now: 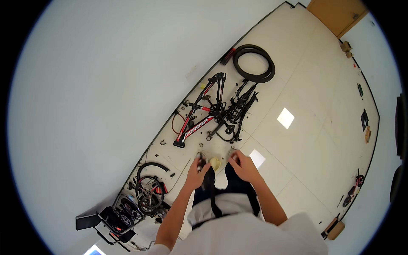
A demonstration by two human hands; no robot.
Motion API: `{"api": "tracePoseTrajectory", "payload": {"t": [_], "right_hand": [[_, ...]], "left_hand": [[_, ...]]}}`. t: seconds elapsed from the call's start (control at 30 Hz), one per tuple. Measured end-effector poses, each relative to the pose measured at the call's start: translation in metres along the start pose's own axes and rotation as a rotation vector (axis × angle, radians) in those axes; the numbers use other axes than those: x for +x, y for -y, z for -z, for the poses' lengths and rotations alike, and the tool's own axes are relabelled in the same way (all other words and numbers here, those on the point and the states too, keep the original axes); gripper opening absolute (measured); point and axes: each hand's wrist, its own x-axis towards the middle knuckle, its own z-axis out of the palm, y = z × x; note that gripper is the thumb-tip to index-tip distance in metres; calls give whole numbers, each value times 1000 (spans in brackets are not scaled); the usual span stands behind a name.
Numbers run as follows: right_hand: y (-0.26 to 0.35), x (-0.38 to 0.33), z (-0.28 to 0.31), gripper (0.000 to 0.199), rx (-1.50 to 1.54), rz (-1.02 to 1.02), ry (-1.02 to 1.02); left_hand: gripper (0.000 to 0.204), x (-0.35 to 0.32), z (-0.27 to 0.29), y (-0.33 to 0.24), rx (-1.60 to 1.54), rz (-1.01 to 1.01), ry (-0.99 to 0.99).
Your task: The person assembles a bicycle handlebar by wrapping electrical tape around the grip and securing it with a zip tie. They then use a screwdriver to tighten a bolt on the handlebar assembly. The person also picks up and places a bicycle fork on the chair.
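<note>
Both my hands hover over my shoes, in front of my dark trousers. My left hand is closed with bent fingers and thumb, beside a black strap that hangs down my front. My right hand has its fingers curled in; what either hand holds, if anything, is too small to tell. A pale yellow cloth-like thing shows between my feet. Just ahead on the floor lies a black, red and white bicycle frame. Right beside it is a pile of black bicycle parts.
Two black tyres lie beyond the frame by the wall. At the left are a curved black mudguard, a wheel and a black folded wheeled chair. Small parts dot the tiled floor. A small bike and boxes line the right wall.
</note>
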Motion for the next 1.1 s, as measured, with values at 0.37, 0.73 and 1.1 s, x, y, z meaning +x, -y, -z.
{"api": "tracePoseTrajectory", "payload": {"t": [0.37, 0.73, 1.1], "right_hand": [[-681, 425, -267, 27, -226, -463, 107], [-1013, 777, -480, 28, -425, -119, 421], [-1134, 980, -351, 61, -911, -107, 340]], "left_hand": [[73, 459, 11, 637, 539, 439, 102], [65, 847, -131, 1011, 1046, 82, 428], [75, 1049, -210, 1083, 1543, -109, 884]]}}
